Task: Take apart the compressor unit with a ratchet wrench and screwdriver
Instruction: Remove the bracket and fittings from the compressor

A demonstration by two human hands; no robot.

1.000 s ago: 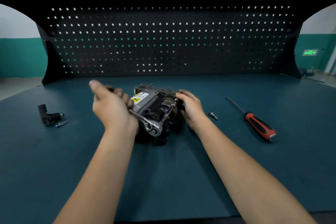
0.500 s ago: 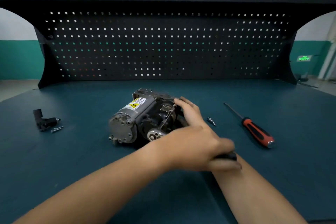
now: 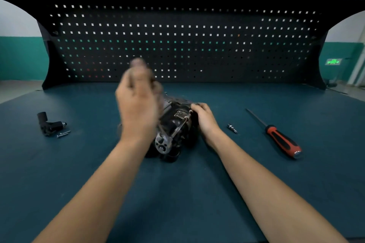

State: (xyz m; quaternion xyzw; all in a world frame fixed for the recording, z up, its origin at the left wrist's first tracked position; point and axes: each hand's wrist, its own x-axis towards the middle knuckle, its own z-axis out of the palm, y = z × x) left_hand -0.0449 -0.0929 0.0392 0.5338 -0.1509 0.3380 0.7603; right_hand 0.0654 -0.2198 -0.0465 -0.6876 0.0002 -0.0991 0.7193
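- The left hand (image 3: 138, 102) is back up on the left above the compressor unit (image 3: 177, 122). Half a second ago it was swung low across to the right, in front of the other forearm, and a second ago it was at the left as it is now.
- That reads as one full to-and-fro stroke of the ratchet wrench (image 3: 162, 144), whose round head sits at the same spot on the near end of the unit throughout.
- The left fingers (image 3: 139, 74) are smeared by motion. They look curled, but I cannot tell whether they grip the wrench handle, which the hand hides.
- The right hand (image 3: 206, 119) has not shifted. Its fingers (image 3: 197, 107) curl over the unit's right end and hold it down on the worktop (image 3: 177, 199), at the middle, in front of the pegboard (image 3: 177, 45).
- My judgement is that a bolt is being loosened stroke by stroke and is not out yet, so more swings are probably needed.
- The screwdriver (image 3: 282, 141) lies untouched well to the right, with a small metal piece (image 3: 232, 128) between it and the right hand.
- A black fitting (image 3: 50, 124) and two loose screws (image 3: 63, 134) lie far left, so some parts are already off.
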